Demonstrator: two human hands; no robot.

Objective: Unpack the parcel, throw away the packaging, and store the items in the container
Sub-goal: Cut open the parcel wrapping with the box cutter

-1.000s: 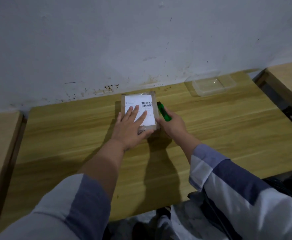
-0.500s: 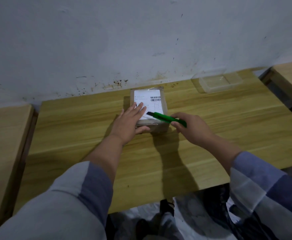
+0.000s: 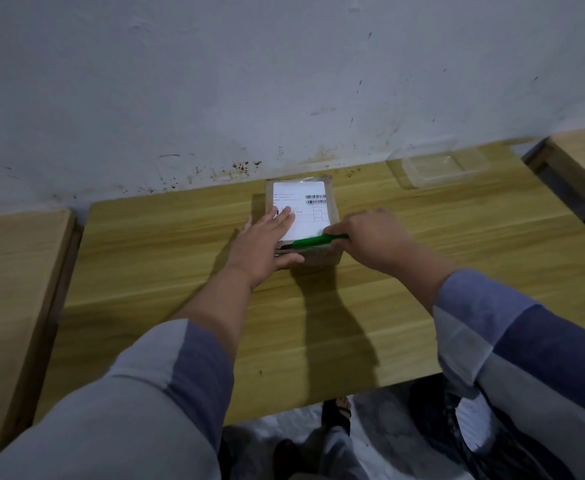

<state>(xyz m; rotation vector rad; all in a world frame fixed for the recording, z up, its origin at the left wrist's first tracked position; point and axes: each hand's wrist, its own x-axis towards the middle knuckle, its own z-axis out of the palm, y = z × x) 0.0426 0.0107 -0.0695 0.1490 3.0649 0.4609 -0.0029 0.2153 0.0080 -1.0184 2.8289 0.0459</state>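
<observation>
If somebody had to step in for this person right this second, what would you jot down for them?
Left hand: flat on top of the parcel, pinning it to the table; holds nothing.
Right hand: closed on the green cutter, laid along the parcel's near top edge, tip pointing left.
Clear container: far right by the wall, looks empty.
Done: nothing visibly unpacked; the parcel looks closed, label up.
Left: finish cutting it open, take out the items, bin the packaging, put the items in the container.
Mind the blade near the left fingers.

A left hand (image 3: 263, 244) is pressing a labelled parcel (image 3: 303, 220) flat on the tabletop (image 3: 180, 271) while the right hand (image 3: 374, 237) is holding a green cutter (image 3: 318, 241) along its near edge.
</observation>
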